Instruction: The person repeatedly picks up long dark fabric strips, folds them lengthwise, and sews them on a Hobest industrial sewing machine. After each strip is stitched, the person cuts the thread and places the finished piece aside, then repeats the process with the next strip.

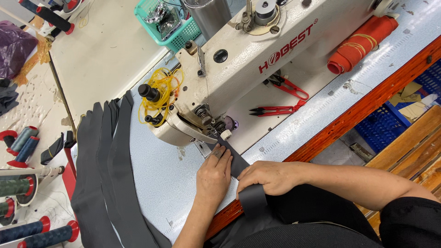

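Centrally, a dark fabric strip (239,160) runs from the sewing machine (239,59) foot down over the desk (170,174) edge, only its top end under the needle, most of it seemingly unsewn. Left hand (214,174) presses it flat, fingers extended; right hand (268,177) curls over it. More dark strips (105,170) lie lower left; red snips (275,110) sit centre right.

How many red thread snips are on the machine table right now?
2. One red snip lies under the sewing machine arm; the other red snip lies just nearer the person, closed. More may be hidden behind the machine.
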